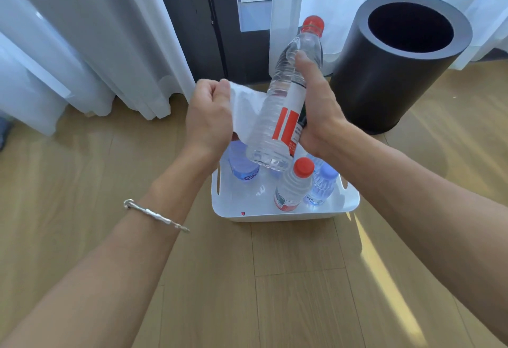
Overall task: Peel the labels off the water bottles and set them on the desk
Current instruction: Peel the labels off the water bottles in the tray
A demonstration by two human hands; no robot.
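White tub (286, 214): upright capped bottles (294, 185) inside.
Black bin (398, 59): interior dark.
Held bottle (288, 94): right hand (316, 105) fingers wrapped around it.
Label (244, 111): red-white, text illegible, pinched by left hand (211, 116) fingers.

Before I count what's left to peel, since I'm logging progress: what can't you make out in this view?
- Bottles in the bin: the held bottle and both hands cover the far part, so the count is uncertain.
- Label: only its white back shows where the left hand pulls it; the print under the right hand is too small to read.
- Desk: not in view.
- Trash can: its inside is too dark to see.
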